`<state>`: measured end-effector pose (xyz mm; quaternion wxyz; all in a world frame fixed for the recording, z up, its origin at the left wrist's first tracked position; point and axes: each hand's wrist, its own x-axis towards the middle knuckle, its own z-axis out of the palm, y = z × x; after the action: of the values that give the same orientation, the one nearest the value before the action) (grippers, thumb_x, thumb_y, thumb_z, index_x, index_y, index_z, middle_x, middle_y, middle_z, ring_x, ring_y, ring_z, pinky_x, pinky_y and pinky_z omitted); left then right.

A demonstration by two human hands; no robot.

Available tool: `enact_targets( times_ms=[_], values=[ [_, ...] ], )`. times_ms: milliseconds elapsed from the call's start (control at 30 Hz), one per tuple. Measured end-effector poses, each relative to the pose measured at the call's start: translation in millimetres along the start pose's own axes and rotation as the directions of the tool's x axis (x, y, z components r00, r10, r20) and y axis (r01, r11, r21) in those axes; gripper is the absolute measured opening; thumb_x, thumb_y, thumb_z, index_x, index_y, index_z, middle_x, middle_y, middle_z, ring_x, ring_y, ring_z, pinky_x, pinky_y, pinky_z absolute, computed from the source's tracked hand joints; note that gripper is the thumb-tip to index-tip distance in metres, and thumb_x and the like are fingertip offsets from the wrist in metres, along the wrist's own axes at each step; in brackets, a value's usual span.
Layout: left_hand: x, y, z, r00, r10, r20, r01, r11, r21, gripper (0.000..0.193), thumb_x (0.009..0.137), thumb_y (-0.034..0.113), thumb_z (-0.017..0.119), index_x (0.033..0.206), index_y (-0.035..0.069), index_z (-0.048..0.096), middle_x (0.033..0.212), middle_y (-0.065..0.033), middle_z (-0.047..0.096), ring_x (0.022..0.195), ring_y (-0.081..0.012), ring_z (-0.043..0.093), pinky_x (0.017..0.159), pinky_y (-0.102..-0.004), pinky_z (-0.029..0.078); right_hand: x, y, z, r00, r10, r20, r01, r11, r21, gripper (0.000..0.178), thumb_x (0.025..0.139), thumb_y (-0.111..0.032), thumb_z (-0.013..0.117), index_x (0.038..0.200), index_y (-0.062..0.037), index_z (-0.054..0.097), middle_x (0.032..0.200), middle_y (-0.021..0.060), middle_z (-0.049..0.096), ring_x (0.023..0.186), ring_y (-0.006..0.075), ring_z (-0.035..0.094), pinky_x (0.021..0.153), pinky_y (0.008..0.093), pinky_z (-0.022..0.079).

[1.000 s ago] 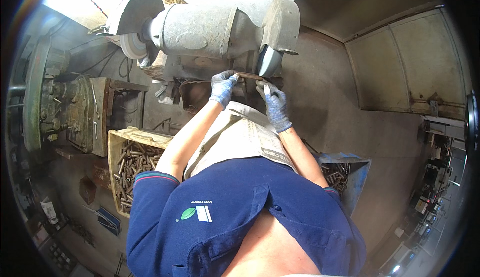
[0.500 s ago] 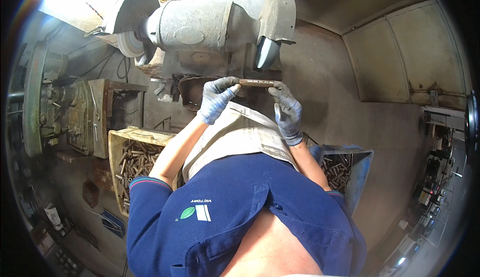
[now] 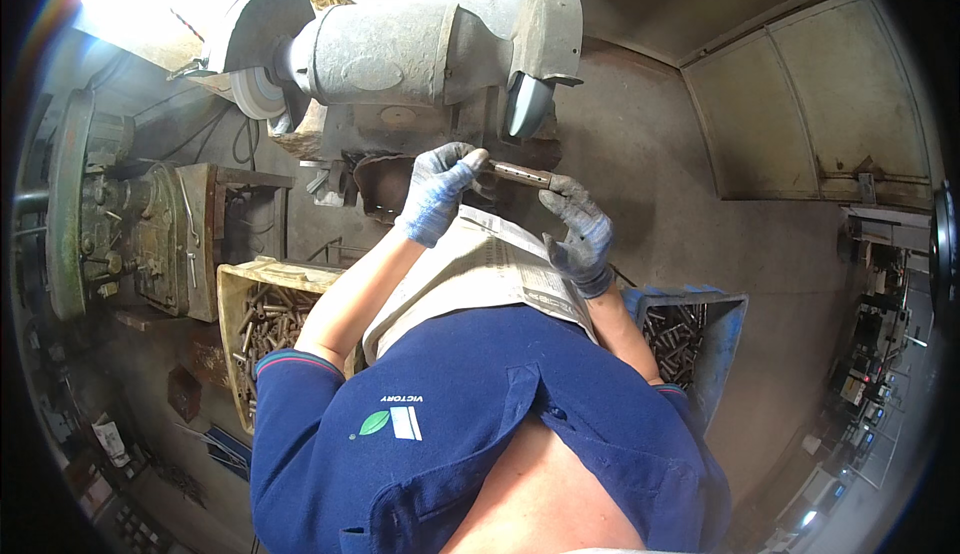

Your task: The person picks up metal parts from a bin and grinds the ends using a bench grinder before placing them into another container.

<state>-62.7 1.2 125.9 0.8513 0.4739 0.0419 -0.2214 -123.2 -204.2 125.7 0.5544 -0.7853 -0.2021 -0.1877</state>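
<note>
A short metal tube with a row of small holes is held in front of me, sloping down to the right. My left hand, in a blue-grey work glove, pinches its left end between thumb and fingers. At the other end, the fingertips of my gloved right hand grip the tube, with that palm turned partly up. Just beyond my hands stands a bench grinder. Its pale wheel is on the left, and a dark rounded wheel shows under the right guard. The tube is apart from both wheels.
A yellowish crate of metal tubes stands by my left arm. To my right is a blue bin with similar pieces. A green machine stands far left, and metal panels rise at far right. Printed paper covers my lap.
The tube has tilted from nearly level, its right end dropping. My right hand has moved slightly down and right and turned, while my left hand has barely shifted.
</note>
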Motion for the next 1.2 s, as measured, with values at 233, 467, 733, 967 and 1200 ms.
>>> enact_targets(
  times_ms=[233,467,733,967,1200],
  values=[
    [15.0,-16.0,-6.4,0.972,0.233,-0.001,-0.214,0.894,0.395,0.012,0.082,0.008,0.065,0.090,-0.001,0.065,0.075,-0.0014,0.064,0.065,-0.0042,0.053,0.060,-0.0199,0.045,-4.1,19.7,2.6,0.978,0.194,-0.080,-0.183,0.975,0.122,0.028,0.081,-0.015,0.064,0.105,-0.0023,0.065,0.114,0.0161,0.059,0.109,0.0267,0.055,0.095,0.0339,0.040],
    [27.2,-19.5,-6.2,0.977,0.212,-0.036,-0.175,0.882,0.437,0.011,0.083,0.008,0.065,0.090,-0.001,0.064,0.076,-0.0005,0.063,0.067,-0.0050,0.055,0.063,-0.0191,0.046,-6.1,48.1,5.2,0.982,0.189,-0.032,-0.189,0.982,-0.025,0.031,0.080,0.002,0.057,0.110,-0.0002,0.062,0.120,0.0150,0.054,0.113,0.0264,0.053,0.096,0.0329,0.041],
    [54.2,-54.6,-24.8,0.982,0.159,-0.104,-0.115,0.933,0.341,0.010,0.084,0.006,0.062,0.091,-0.001,0.064,0.079,-0.0036,0.065,0.068,-0.0079,0.059,0.060,-0.0208,0.048,-2.5,65.0,8.6,0.983,0.170,-0.075,-0.176,0.982,-0.071,0.031,0.081,0.006,0.055,0.110,-0.0016,0.063,0.114,0.0132,0.059,0.108,0.0236,0.056,0.094,0.0313,0.043],
    [74.2,-72.4,-13.8,0.979,0.019,-0.205,0.004,0.994,0.110,0.008,0.084,0.005,0.061,0.088,-0.002,0.064,0.079,-0.0066,0.065,0.069,-0.0138,0.064,0.059,-0.0241,0.051,-8.1,102.9,5.4,0.956,0.289,-0.046,-0.289,0.957,0.007,0.023,0.086,0.004,0.052,0.107,0.0024,0.061,0.107,0.0118,0.061,0.099,0.0189,0.059,0.089,0.0289,0.047],
    [85.2,-84.7,-6.6,0.960,-0.014,-0.281,0.043,0.994,0.096,0.007,0.083,0.005,0.063,0.085,-0.002,0.065,0.077,-0.0072,0.066,0.065,-0.0122,0.061,0.060,-0.0224,0.049,-12.3,111.5,0.7,0.915,0.398,-0.069,-0.393,0.917,0.074,0.018,0.089,0.000,0.052,0.103,0.0031,0.062,0.101,0.0114,0.063,0.094,0.0179,0.060,0.087,0.0293,0.047]
  ],
)
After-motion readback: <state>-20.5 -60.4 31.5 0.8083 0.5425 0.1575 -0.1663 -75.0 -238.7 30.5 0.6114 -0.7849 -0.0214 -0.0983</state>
